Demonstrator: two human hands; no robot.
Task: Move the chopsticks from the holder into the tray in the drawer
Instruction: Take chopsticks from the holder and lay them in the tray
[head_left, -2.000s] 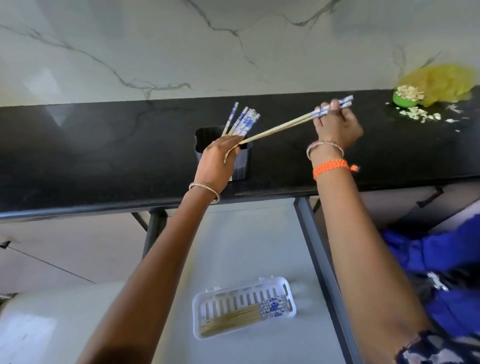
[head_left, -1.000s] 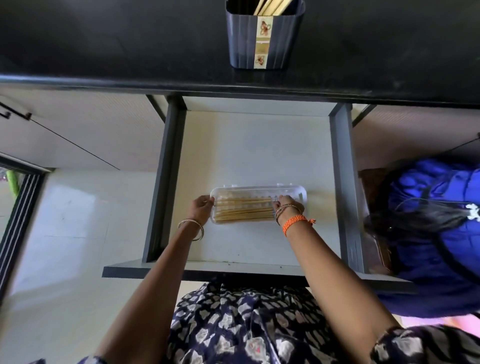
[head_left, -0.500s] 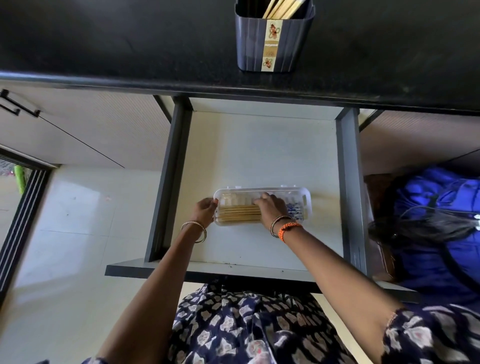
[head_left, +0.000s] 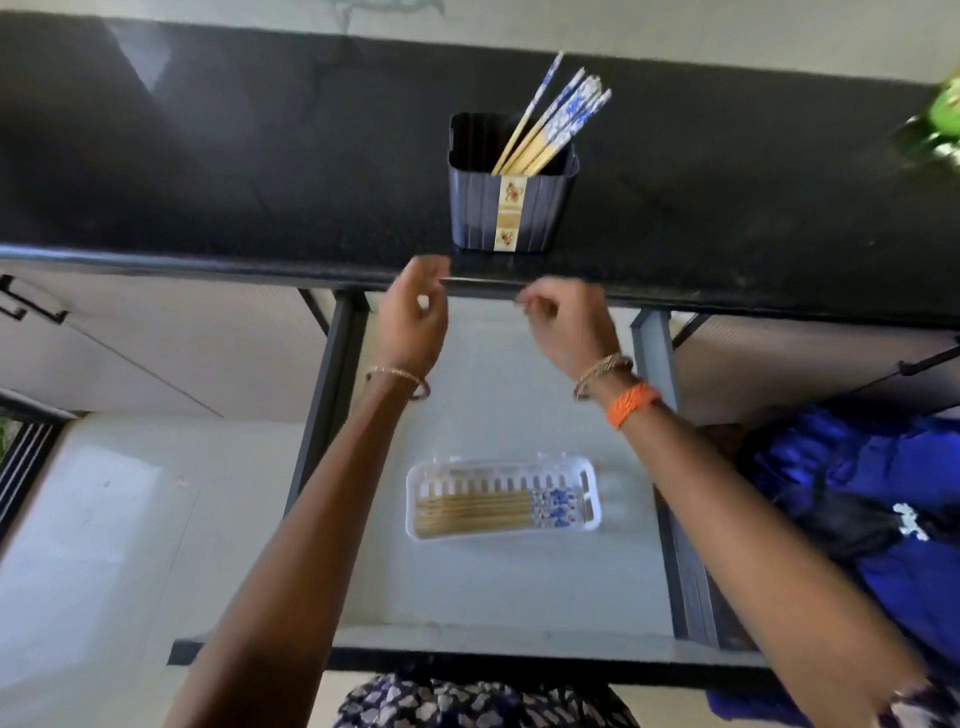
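While holder (head_left: 511, 208) nears counter edge (head_left: 208, 262), hands (head_left: 415, 322) seemingly empty

Half a second ago both hands were down in the drawer at the tray (head_left: 501, 470), the left hand (head_left: 415, 317) gripping its left end and the right hand (head_left: 569, 322) resting on the chopsticks inside. Now both are lifted clear of it and hang empty, fingers loosely curled, in front of the desk (head_left: 208, 156) edge just below the holder (head_left: 511, 213). The chopsticks in the tray (head_left: 498, 509) lie uncovered, blue-patterned ends to the right. The view has tilted up, so the chopsticks in the holder (head_left: 553, 122) show in full again.
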